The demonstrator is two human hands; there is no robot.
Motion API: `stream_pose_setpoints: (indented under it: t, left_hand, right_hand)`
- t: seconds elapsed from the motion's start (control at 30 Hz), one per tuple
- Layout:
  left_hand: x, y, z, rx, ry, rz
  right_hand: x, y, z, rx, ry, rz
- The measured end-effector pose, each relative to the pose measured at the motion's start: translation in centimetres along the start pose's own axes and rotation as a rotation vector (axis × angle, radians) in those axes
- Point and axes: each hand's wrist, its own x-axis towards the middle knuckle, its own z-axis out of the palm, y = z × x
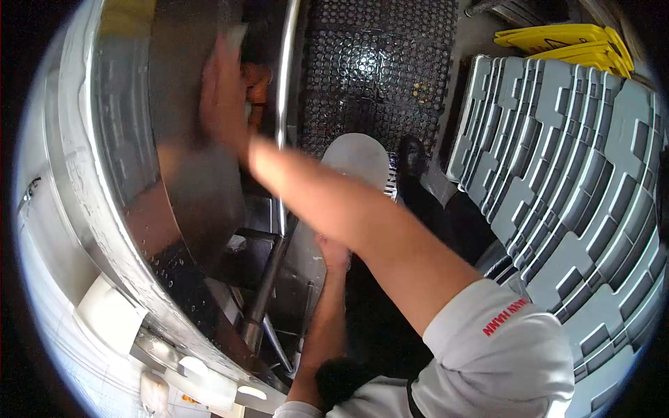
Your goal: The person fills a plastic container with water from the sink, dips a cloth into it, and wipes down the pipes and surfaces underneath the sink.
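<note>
My right hand (224,97) is stretched far out in front of a dark, shiny steel panel (174,111), smeared by motion. A small pale patch (237,36) shows by its fingertips; I cannot make out what it is. Behind it is an orange-brown fitting (256,80). Lower down, under my right forearm, my left hand (333,252) is closed at the side of a pale, rounded plastic container (355,155). My right arm covers part of that container, and the left fingers are partly hidden.
A wet steel counter edge (104,174) curves down the left, with white dishes (111,313) beyond. A vertical metal rail (286,104) stands beside the panel. Black rubber matting (376,70) covers the floor. Stacked grey plastic panels (557,153) and yellow floor signs (564,45) are at right.
</note>
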Motion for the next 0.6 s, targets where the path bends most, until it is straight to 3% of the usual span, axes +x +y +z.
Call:
stream_pose_setpoints:
  t: [0.03,0.07,0.13,0.2,0.23,0.27,0.3,0.33,0.4,0.5,0.53,0.6]
  left_hand:
    - [-0.1,0.2,0.0,0.072,0.005,-0.031]
    - [-0.1,0.3,0.0,0.143,0.008,-0.063]
    - [-0.5,1.4,-0.4,0.457,-0.045,0.045]
    - [-0.6,2.4,-0.9,0.758,-0.098,0.158]
    - [-0.5,2.6,-0.9,0.901,-0.127,0.215]
    - [-0.6,2.6,-0.7,0.832,-0.110,0.237]
    - [-0.6,2.3,0.0,0.534,-0.065,0.219]
    - [-0.5,1.9,0.7,0.304,-0.028,0.217]
    - [-0.7,1.6,1.0,0.173,0.009,0.241]
    - [-1.2,0.5,0.7,0.258,0.018,0.253]
    - [-1.7,0.6,0.7,0.314,0.021,0.259]
    - [-2.8,1.4,1.0,0.440,0.041,0.320]
  right_hand:
    - [-4.5,-2.6,-0.3,-0.061,0.006,0.004]
    - [-6.7,-6.8,-1.6,-0.173,-0.374,0.370]
    - [-7.4,-11.1,-3.1,-0.187,-0.781,0.116]
    - [-3.7,-11.5,-0.9,0.014,-0.602,0.036]
    - [-0.9,-10.0,-0.2,-0.076,-0.559,-0.087]
    - [1.9,-8.6,0.4,-0.170,-0.503,-0.205]
    - [4.7,-6.0,0.8,-0.447,-0.482,-0.398]
    - [7.2,-3.5,0.4,-0.218,-0.358,-0.087]
    - [6.2,-0.8,-0.2,0.031,-0.142,0.199]
    - [-5.5,-1.3,0.5,-0.039,0.286,0.199]
    - [-9.4,-4.8,-0.8,0.097,0.073,0.287]
    - [-10.8,-8.3,-1.1,0.114,-0.260,0.208]
